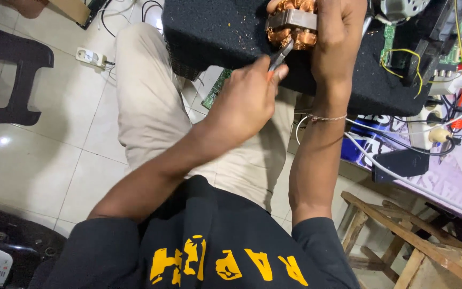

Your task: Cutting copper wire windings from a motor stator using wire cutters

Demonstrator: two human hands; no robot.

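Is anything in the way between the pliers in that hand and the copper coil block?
Nothing visible. The left hand holds the pliers, whose tips already meet the copper windings of the motor stator. The right hand grips the stator from the other side, clear of the tips.

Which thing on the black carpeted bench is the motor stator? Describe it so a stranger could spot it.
Start at the black carpeted bench at the top of the head view. At its near edge the right hand grips the stator, where the left hand points pliers. It alone has a grey steel core bulging with copper windings.
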